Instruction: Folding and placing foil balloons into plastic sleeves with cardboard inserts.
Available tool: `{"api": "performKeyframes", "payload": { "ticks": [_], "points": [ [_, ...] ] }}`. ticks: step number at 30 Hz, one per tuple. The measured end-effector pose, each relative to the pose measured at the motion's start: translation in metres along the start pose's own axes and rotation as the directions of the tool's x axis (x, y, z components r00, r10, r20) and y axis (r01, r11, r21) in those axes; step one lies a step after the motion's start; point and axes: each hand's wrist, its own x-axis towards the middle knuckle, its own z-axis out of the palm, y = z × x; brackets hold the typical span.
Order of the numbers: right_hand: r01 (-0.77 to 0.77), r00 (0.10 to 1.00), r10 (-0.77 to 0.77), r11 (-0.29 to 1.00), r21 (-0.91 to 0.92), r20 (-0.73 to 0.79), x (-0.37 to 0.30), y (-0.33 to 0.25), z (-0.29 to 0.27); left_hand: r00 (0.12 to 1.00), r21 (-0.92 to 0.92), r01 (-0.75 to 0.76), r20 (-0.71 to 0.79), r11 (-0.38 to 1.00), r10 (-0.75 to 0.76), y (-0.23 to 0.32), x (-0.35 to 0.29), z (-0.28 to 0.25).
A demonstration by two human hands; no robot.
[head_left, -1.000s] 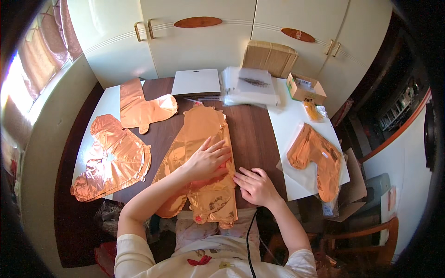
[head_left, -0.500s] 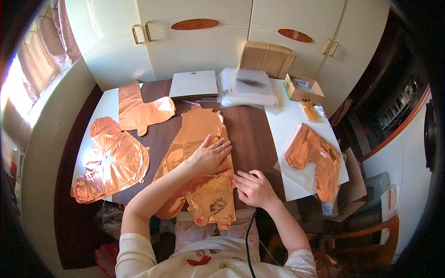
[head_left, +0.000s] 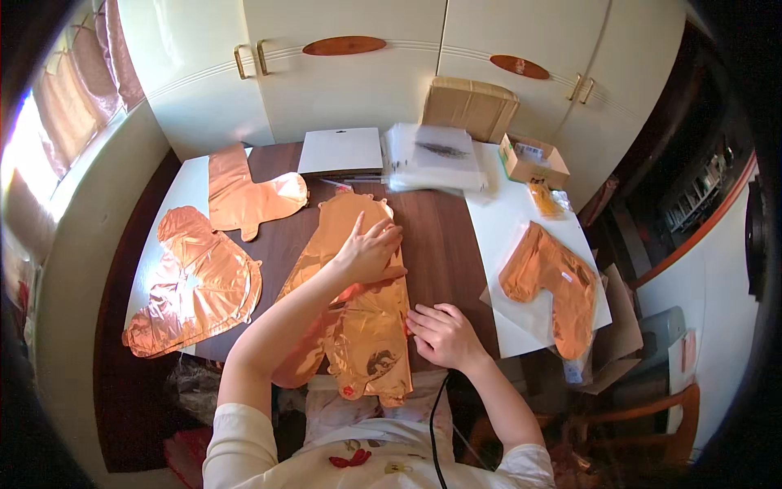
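A flat, folded copper-coloured foil balloon (head_left: 371,326) lies along the middle of the brown table, its near end hanging over the front edge. My left hand (head_left: 368,251) rests on its upper part, fingers apart and palm down. Beside the balloon's right edge is my right hand (head_left: 442,334), its fingers stretched out with the tips against the foil. To the left lie two more flat foil balloons: a curved one (head_left: 257,196) farther back and a wide, crumpled one (head_left: 195,285) nearer me.
A folded foil balloon (head_left: 554,281) lies on a clear bag at the right. At the back are white card sheets (head_left: 340,151), a stack of clear plastic bags (head_left: 432,159), a small open carton (head_left: 533,159) and a cardboard box (head_left: 470,107). White cupboards (head_left: 342,90) stand behind the table.
My left hand has slid slightly away from me and its fingers have lifted and spread more. My right hand stays at the balloon's right edge, almost unmoved.
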Motion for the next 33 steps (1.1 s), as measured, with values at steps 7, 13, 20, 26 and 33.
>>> {"api": "performKeyframes", "payload": {
  "ticks": [7,13,20,26,33],
  "points": [
    [-0.006,1.0,0.006,1.0,0.0,0.008,0.001,-0.001,-0.002,0.998,0.009,0.031,0.055,0.999,-0.031,-0.012,0.014,0.005],
    [0.013,0.998,-0.013,1.0,0.012,0.056,0.0,0.0,-0.006,0.984,0.062,0.046,0.17,0.997,-0.056,-0.023,0.027,0.005],
    [0.077,0.987,-0.081,0.996,0.032,0.137,0.003,0.003,-0.016,0.975,0.102,0.012,0.221,0.995,-0.034,-0.021,0.027,0.003],
    [0.076,0.988,-0.08,0.996,0.038,0.13,-0.002,0.002,-0.013,0.971,0.114,0.038,0.229,0.993,-0.063,-0.021,0.03,0.0],
    [0.057,0.991,-0.067,0.995,0.085,0.12,-0.004,0.003,-0.012,0.967,0.062,0.106,0.226,0.992,-0.117,-0.037,0.042,0.01]
  ]
}}
